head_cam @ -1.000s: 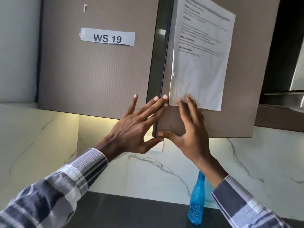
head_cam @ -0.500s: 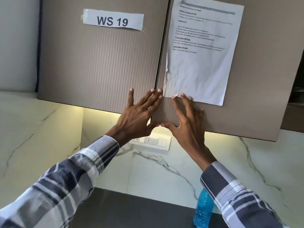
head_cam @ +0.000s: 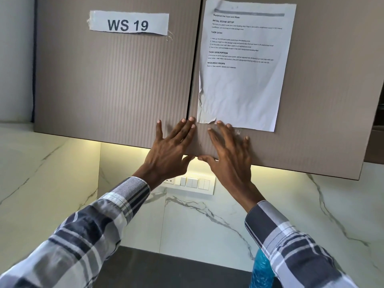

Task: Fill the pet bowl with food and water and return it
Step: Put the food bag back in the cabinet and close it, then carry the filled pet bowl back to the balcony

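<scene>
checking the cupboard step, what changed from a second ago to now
The right cabinet door swung from ajar to shut, flush with the left door. The left hand and right hand stayed flat on the doors' lower edges, gripping nothing. The paper sheet stayed taped on.

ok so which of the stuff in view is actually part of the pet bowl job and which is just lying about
Part of the job:
- blue bottle
- left hand, flat on the left cabinet door
- right hand, flat on the right cabinet door

Just there:
- WS 19 label
- instruction sheet
- switch panel
</scene>
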